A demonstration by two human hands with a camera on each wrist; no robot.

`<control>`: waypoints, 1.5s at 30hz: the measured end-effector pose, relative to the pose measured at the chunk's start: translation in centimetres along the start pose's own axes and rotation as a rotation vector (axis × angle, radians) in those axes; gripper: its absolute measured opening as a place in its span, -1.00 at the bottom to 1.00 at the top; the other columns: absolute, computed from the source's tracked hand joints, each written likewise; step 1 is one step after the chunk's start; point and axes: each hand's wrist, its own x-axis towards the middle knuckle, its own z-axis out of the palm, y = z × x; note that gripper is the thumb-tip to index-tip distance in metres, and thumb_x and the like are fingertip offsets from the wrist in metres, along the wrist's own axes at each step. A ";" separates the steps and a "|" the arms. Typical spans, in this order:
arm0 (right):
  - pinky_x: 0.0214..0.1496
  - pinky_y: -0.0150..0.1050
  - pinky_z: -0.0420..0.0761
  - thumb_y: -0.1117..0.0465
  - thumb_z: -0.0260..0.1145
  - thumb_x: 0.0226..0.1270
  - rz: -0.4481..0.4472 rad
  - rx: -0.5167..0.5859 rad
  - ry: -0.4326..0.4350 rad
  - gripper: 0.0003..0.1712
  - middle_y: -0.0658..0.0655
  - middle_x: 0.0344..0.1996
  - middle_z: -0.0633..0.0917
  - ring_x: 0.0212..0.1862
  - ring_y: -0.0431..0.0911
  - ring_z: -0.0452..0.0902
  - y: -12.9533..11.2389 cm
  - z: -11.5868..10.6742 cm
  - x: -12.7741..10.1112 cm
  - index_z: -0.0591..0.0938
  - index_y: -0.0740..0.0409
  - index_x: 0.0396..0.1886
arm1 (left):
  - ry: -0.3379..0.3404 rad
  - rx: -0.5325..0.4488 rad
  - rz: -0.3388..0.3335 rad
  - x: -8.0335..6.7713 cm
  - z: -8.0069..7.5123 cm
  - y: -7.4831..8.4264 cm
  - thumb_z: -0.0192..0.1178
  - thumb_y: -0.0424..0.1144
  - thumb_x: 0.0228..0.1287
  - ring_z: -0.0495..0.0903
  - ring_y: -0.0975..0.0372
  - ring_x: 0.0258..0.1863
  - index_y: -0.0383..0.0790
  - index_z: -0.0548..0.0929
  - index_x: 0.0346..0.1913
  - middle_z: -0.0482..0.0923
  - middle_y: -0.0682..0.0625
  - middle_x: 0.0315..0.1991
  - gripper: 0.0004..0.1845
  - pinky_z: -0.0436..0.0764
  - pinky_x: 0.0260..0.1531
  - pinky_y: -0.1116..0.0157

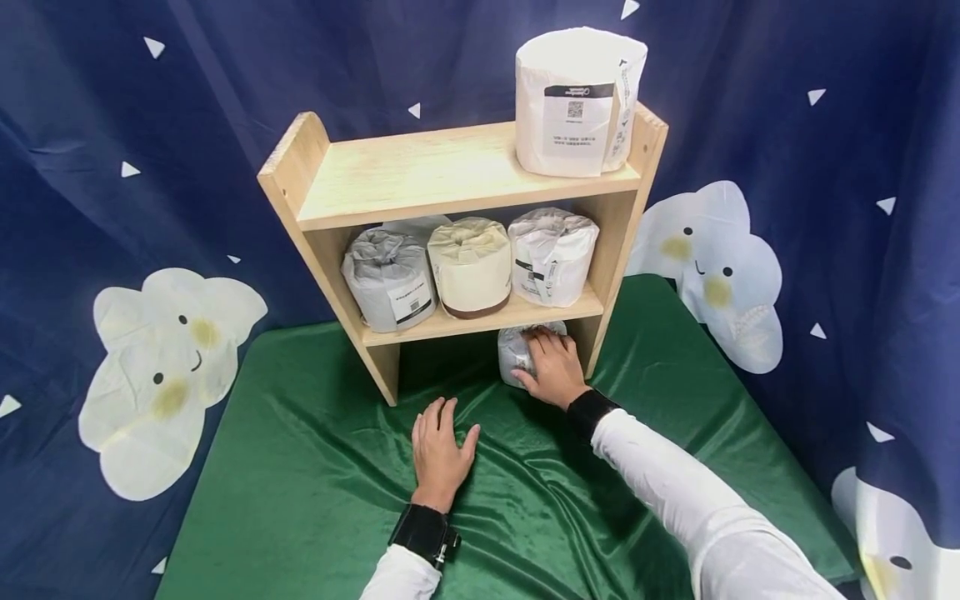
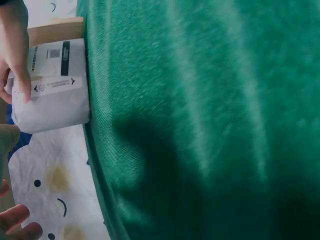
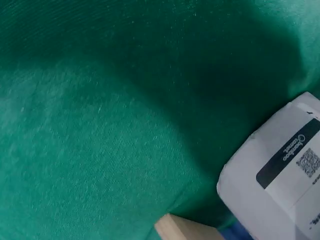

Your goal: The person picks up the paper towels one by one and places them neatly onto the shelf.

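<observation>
A paper-wrapped toilet roll stands on the green cloth beneath the lower shelf, close to the unit's right side panel. My right hand grips it from above, fingers over its top and thumb at its near left side. In the left wrist view the thumb and fingers lie against the pale wrapper of this roll; the right wrist view has its black label and printed code on the roll. To the left, my left hand lies low over the cloth, fingers extended and holding nothing.
The wooden shelf unit stands at the back of the green cloth. On its middle shelf sit a grey roll, a cream roll and a white roll. A larger wrapped roll stands on top, right. Behind hangs a blue curtain.
</observation>
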 end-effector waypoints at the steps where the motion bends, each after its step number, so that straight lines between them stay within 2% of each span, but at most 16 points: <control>1: 0.07 0.14 0.28 -0.21 0.40 0.11 0.012 -0.009 -0.012 -0.20 0.28 0.11 0.54 0.19 0.14 0.37 0.0 0.2 0.0 0.52 0.28 0.17 | -0.005 0.001 -0.003 -0.1 0.1 0.0 0.45 -0.05 0.05 0.47 -0.06 0.11 -0.28 0.55 0.13 0.49 -0.26 0.11 -0.39 0.34 0.14 -0.12; 9: 0.07 0.15 0.24 -0.04 0.50 0.07 0.041 -0.002 -0.004 -0.30 0.29 0.00 0.58 0.15 0.13 0.38 -0.3 0.6 0.1 0.53 0.32 0.07 | -0.035 -0.010 -0.033 -0.8 0.5 0.4 0.44 -0.05 0.07 0.52 -0.05 -0.01 -0.26 0.57 0.10 0.53 -0.20 0.00 -0.43 0.43 0.02 -0.03; 12: 0.04 0.13 0.26 -0.02 0.52 0.04 0.014 0.000 0.013 -0.32 0.28 -0.05 0.60 0.10 0.13 0.41 -0.4 0.4 0.0 0.54 0.32 0.03 | -0.028 -0.026 -0.044 -0.8 0.4 0.6 0.44 -0.05 0.07 0.53 -0.05 -0.06 -0.27 0.57 0.10 0.54 -0.19 -0.04 -0.43 0.45 -0.04 -0.03; 18: 0.01 0.13 0.30 -0.05 0.51 0.04 -0.061 -0.012 0.034 -0.35 0.23 -0.12 0.63 0.03 0.12 0.45 -0.4 0.1 -0.4 0.55 0.29 -0.02 | -0.012 -0.053 -0.066 -0.3 0.0 0.8 0.43 -0.06 0.08 0.53 -0.06 -0.06 -0.26 0.56 0.12 0.53 -0.18 0.00 -0.42 0.44 -0.06 -0.04; 24: 0.02 0.14 0.32 -0.08 0.50 0.04 -0.120 -0.002 0.008 -0.36 0.21 -0.15 0.65 0.02 0.10 0.48 -0.7 -1.0 -1.3 0.56 0.27 -0.03 | 0.004 -0.078 -0.058 0.4 -0.7 1.1 0.42 -0.05 0.09 0.53 -0.05 -0.04 -0.26 0.56 0.13 0.53 -0.18 0.02 -0.42 0.44 -0.06 -0.04; 33: -0.03 0.10 0.33 -0.12 0.48 0.06 -0.255 0.040 -0.013 -0.40 0.20 -0.16 0.64 0.03 0.06 0.47 -2.0 -3.1 -2.4 0.58 0.22 -0.07 | 0.052 -0.136 -0.108 1.3 -2.8 1.1 0.43 -0.07 0.10 0.51 -0.09 0.02 -0.26 0.55 0.16 0.53 -0.21 0.05 -0.41 0.39 -0.01 -0.11; 39: 0.00 0.09 0.30 -0.11 0.47 0.07 -0.296 0.099 -0.041 -0.42 0.16 -0.13 0.64 0.07 0.05 0.45 -2.8 -5.1 -3.1 0.59 0.18 -0.06 | 0.081 -0.164 -0.083 2.2 -4.7 1.5 0.41 -0.07 0.11 0.51 -0.09 0.03 -0.27 0.54 0.16 0.52 -0.22 0.06 -0.41 0.38 0.01 -0.11; 45: -0.03 0.04 0.30 -0.10 0.52 0.01 -0.381 0.147 0.013 -0.40 0.10 -0.16 0.66 0.05 0.04 0.47 -3.5 -7.0 -3.4 0.59 0.18 -0.07 | 0.146 -0.182 -0.032 3.1 -6.1 2.0 0.43 -0.09 0.07 0.51 -0.08 0.03 -0.29 0.55 0.15 0.53 -0.21 0.05 -0.40 0.38 -0.02 -0.12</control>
